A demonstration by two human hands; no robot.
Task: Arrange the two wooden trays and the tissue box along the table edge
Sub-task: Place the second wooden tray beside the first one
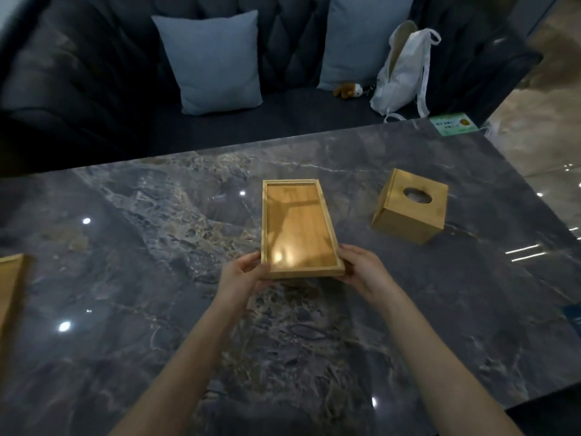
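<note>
Grip: left hand (243, 273) and right hand (361, 267) clasp the middle tray's (298, 228) near end.
Risk: sliding right may nudge the tissue box (410, 207); second tray (11, 284), apparently, overhangs the table's (125, 278) left edge.

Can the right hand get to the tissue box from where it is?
Probably yes, once it lets go. The right hand is gripping the wooden tray now, but only bare table lies between it and the tissue box.
</note>
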